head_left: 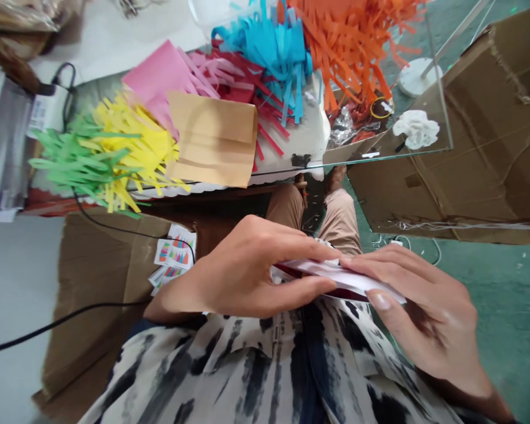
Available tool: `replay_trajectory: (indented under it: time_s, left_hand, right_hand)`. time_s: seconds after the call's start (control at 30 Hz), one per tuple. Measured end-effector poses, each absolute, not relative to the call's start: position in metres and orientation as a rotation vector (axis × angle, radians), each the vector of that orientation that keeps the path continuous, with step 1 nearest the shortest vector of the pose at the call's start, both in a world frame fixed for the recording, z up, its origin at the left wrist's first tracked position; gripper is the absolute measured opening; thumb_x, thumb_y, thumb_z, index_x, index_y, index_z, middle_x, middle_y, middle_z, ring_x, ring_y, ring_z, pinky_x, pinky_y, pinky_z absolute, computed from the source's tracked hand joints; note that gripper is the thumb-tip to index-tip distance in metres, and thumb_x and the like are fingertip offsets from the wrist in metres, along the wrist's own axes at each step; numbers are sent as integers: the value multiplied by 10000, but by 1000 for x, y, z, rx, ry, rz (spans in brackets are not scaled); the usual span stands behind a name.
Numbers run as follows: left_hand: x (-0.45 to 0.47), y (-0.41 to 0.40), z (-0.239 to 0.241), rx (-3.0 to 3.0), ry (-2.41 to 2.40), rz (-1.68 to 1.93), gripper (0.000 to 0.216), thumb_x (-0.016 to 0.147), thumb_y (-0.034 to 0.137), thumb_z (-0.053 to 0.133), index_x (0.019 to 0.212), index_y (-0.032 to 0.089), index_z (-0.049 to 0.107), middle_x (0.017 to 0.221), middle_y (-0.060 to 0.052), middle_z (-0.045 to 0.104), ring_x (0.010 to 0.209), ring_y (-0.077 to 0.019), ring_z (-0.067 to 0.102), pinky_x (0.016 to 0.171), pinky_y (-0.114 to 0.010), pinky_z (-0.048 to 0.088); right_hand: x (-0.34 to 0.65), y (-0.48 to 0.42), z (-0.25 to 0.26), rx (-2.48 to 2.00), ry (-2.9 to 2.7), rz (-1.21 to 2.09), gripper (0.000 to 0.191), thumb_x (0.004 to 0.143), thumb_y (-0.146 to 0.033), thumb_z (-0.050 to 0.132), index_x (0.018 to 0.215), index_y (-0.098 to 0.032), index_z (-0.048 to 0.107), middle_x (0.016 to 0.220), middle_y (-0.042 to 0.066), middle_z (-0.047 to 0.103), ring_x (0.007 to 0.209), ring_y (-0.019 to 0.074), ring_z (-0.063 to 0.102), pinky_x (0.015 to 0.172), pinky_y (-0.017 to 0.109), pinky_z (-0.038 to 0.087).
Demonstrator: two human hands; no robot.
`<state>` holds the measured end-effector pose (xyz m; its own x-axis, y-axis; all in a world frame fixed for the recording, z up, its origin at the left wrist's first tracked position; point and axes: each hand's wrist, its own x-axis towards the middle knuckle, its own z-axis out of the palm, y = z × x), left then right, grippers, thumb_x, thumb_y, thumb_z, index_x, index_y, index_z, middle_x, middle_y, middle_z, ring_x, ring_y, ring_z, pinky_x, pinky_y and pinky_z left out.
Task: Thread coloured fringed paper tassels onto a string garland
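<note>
Above my lap, both hands hold a narrow folded piece (342, 275), white outside with dark red showing inside; it looks like paper. My left hand (251, 271) pinches its left end between thumb and fingers. The right end sits between the thumb and fingers of my right hand (428, 303). Part of the piece is hidden behind my fingers. Beyond my hands, on the table, lie a tan folded paper (214, 138), pink paper (163, 73) cut into fringe, and yellow paper fringe (136, 138).
Green fringe (83, 150), blue fringe (269, 44) and orange fringe (353, 41) lie on the glass-edged table. A crumpled white piece (416, 129) sits near its corner. Cardboard (481, 135) stands right; a cardboard box (92, 282) and printed cards (176, 253) are left. A black cable (62, 321) crosses there.
</note>
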<state>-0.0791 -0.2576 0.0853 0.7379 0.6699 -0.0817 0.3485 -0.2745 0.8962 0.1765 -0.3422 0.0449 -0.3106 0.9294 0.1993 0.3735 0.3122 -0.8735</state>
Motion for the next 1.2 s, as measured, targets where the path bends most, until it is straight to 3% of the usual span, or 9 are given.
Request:
replay_trajectory:
  time_s: [0.13, 0.3, 0.57, 0.67, 0.77, 0.93, 1.0, 1.1, 1.2]
  left_hand:
    - [-71, -248, 93, 2358, 714, 266, 198, 1011, 303, 662, 1058, 204, 827, 880, -52, 820, 755, -165, 756, 658, -250, 515]
    - [-62, -242, 106, 2652, 622, 61, 237, 995, 123, 593, 835, 173, 761, 677, -28, 713, 569, -134, 634, 563, -260, 414]
    - [-30, -226, 123, 2880, 539, -99, 358, 915, 8, 593, 607, 187, 628, 516, 2, 520, 510, -136, 534, 607, -298, 421]
    - [-25, -224, 116, 2906, 552, -104, 336, 892, -17, 573, 633, 176, 667, 540, -12, 568, 526, -135, 541, 616, -297, 418]
    - [-29, -221, 109, 2843, 573, -41, 333, 920, -8, 549, 686, 165, 710, 562, -24, 611, 532, -138, 556, 609, -294, 402]
    - [-43, -208, 97, 2583, 513, -12, 224, 1036, 242, 607, 957, 191, 810, 735, -56, 750, 619, -152, 644, 604, -273, 388]
    - [-47, -205, 89, 2430, 517, 8, 302, 1078, 359, 562, 1076, 202, 821, 848, -70, 793, 700, -152, 688, 635, -257, 420]
    - [-52, -204, 77, 2163, 559, 32, 409, 1116, 384, 474, 1156, 177, 824, 870, -59, 799, 732, -123, 691, 677, -217, 452]
    - [-56, -208, 68, 1936, 618, 77, 389, 1095, 380, 525, 1204, 150, 819, 864, -38, 797, 724, -112, 673, 659, -190, 459]
  right_hand:
    - [172, -340, 43, -1206, -1823, 900, 342, 960, -141, 653, 1277, -225, 748, 1173, 29, 780, 1031, 190, 693, 897, 373, 534]
    - [167, -336, 38, -1210, -1815, 874, 374, 960, -140, 676, 1312, -246, 749, 1178, 14, 797, 997, 184, 707, 886, 370, 542]
    - [165, -328, 30, -1164, -1762, 758, 367, 904, -104, 732, 1232, -268, 744, 1007, -4, 786, 853, 174, 700, 792, 337, 554]
    - [165, -328, 29, -1231, -1723, 697, 336, 899, -104, 737, 1185, -280, 756, 953, -17, 784, 816, 168, 709, 769, 321, 560]
    - [165, -331, 27, -1305, -1705, 717, 347, 929, -143, 729, 1235, -302, 763, 1049, -12, 816, 881, 182, 747, 805, 329, 573]
    - [169, -335, 23, -1397, -1626, 758, 324, 972, -175, 696, 1252, -321, 770, 1145, 12, 817, 996, 215, 764, 882, 367, 586]
    - [171, -336, 23, -1422, -1601, 763, 343, 987, -180, 680, 1288, -326, 760, 1198, 21, 808, 1061, 229, 758, 935, 388, 584]
    - [173, -336, 23, -1377, -1607, 811, 355, 1014, -180, 644, 1311, -336, 760, 1248, 19, 800, 1136, 236, 746, 992, 410, 575]
    - [174, -335, 24, -1327, -1599, 892, 342, 1042, -184, 601, 1287, -342, 779, 1259, 6, 799, 1162, 224, 738, 1003, 400, 575]
